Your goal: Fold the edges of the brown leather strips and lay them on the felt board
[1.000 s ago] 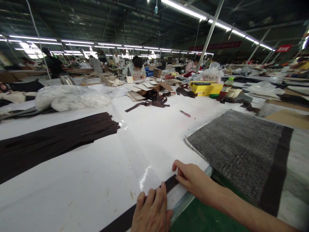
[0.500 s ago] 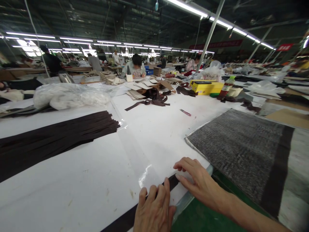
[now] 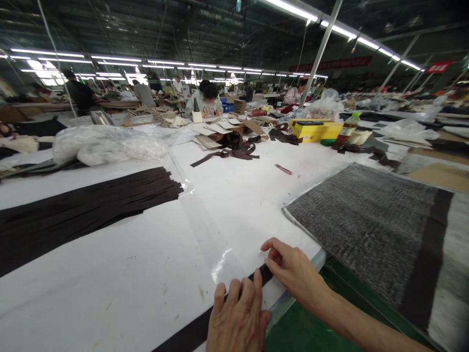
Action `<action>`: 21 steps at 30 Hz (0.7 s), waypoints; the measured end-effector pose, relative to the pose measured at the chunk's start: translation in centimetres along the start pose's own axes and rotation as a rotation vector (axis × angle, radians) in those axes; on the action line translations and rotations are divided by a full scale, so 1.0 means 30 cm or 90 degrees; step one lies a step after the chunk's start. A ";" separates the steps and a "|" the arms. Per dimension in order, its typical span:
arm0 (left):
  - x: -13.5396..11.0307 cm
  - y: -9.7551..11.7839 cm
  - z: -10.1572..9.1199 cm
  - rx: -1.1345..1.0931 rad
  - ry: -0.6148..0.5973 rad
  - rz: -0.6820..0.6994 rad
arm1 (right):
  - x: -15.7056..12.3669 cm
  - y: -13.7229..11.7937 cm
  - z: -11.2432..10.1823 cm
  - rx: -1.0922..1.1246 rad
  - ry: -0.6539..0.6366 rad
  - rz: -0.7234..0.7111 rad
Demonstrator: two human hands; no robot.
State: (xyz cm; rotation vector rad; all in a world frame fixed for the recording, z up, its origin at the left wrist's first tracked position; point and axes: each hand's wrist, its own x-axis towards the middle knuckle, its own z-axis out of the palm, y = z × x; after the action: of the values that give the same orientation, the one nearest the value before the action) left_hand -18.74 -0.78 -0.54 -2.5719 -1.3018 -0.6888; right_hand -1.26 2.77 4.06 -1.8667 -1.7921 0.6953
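A narrow dark brown strip (image 3: 194, 332) runs diagonally along the front edge of the white-topped table (image 3: 154, 278). My left hand (image 3: 236, 315) lies over it, palm down, fingers stretched out and slightly apart, pressing on the strip. Just to the right, my right hand (image 3: 289, 269) is at the strip's far end, with thumb and curled fingers drawn together there. The exact contact under those fingertips is partly hidden. Farther left lies a layered bundle of dark brown strips (image 3: 91, 210).
Pink-handled thread snips (image 3: 283, 169) lie mid-table. A grey textured panel with a dark band (image 3: 359, 215) is on the right. Behind are tangled brown strips (image 3: 234, 149), a yellow box (image 3: 317, 130), a bottle (image 3: 346, 131) and plastic bags (image 3: 110, 144). A person (image 3: 205, 100) sits across.
My right hand's fingers have curled in closer to the thumb at the strip's end. My left hand has shifted very slightly right, still on the strip. The view has turned slightly.
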 end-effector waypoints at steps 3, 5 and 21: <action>-0.005 0.002 0.006 0.006 -0.005 -0.005 | 0.000 0.005 0.004 0.022 0.001 0.012; -0.007 0.003 0.009 0.008 -0.006 -0.009 | -0.002 0.004 0.004 0.027 0.008 0.016; -0.003 0.005 0.003 0.008 0.002 -0.003 | -0.004 0.021 0.023 0.029 0.015 0.029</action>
State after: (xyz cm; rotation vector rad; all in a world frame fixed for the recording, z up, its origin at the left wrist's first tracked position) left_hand -18.63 -0.90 -0.63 -2.5565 -1.3077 -0.6834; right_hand -1.21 2.61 3.15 -1.8833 -1.7108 0.7219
